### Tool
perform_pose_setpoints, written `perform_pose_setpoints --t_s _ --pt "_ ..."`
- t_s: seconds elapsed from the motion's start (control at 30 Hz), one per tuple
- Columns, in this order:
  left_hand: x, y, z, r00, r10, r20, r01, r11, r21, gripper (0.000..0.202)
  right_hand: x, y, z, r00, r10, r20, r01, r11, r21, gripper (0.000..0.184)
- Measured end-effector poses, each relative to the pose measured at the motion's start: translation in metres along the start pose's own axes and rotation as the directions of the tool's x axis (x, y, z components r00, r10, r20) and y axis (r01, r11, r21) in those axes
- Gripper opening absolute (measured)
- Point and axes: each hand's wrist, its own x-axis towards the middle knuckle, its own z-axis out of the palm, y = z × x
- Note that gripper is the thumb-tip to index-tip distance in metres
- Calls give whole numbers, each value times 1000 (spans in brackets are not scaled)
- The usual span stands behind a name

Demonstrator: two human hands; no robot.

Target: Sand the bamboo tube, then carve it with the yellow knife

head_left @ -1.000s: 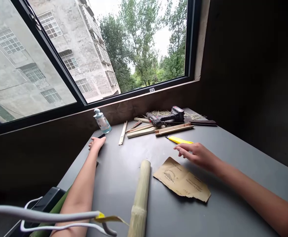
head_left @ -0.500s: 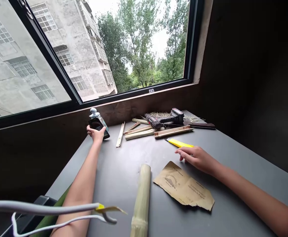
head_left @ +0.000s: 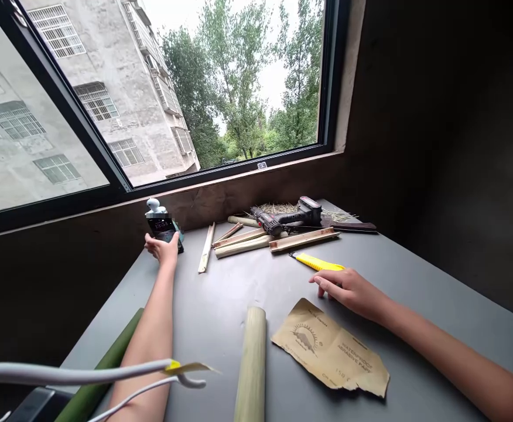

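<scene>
At the far left of the table, my left hand point(head_left: 163, 249) is closed around a smartphone point(head_left: 165, 230). Its lit screen faces me. Right behind the phone stands an object with a pale knobbed top point(head_left: 153, 206), mostly hidden. My right hand point(head_left: 348, 288) lies palm down on the table, its fingers loosely bent and slightly apart, holding nothing. Just beyond those fingers is a yellow utility knife point(head_left: 317, 261), its near end partly hidden by the hand. Nearer me lie a brown sheet of abrasive paper point(head_left: 333, 351), printed side up, and a pale bamboo tube point(head_left: 252, 366).
A cordless drill point(head_left: 285, 218) rests among split bamboo pieces point(head_left: 243, 245) at the back of the grey table point(head_left: 212, 334). A dark long-handled tool point(head_left: 353, 227) lies to its right. At lower left are a green bamboo pole point(head_left: 107, 363) and, in front, a pale cable point(head_left: 85, 373).
The phone's screen, dark before, now shows the time and is turned more toward me. My view has shifted slightly. My right hand keeps its place beside the utility knife.
</scene>
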Motion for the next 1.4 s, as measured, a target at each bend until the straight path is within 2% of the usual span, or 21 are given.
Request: perform_pose_setpoints --t_s 0.13,0.27,0.5,0.77,1.2,1.4 --pt "6 -13 5 991 -122 54 126 990 -70 35 0 0 2 1000 14 1 -14 1000 -6 47" --pt "13 -25 8 974 -181 138 202 967 -157 32 -2 -1 5 1000 29 3 -28 999 -25 48" --pt "18 -33 11 960 -247 129 272 931 -242 31 -3 -1 9 999 33 9 -33 999 -24 49" --pt "18 -35 14 951 -245 186 295 900 -321 32 -7 -2 9 999 37 11 -37 999 -13 49" --pt "17 -32 9 951 -244 188 300 874 -382 32 -10 -5 12 999 37 40 -37 999 -3 51" --pt "15 -29 9 950 -247 188 305 862 -406 32 -14 -10 14 998 1 63 3 998 -60 48"
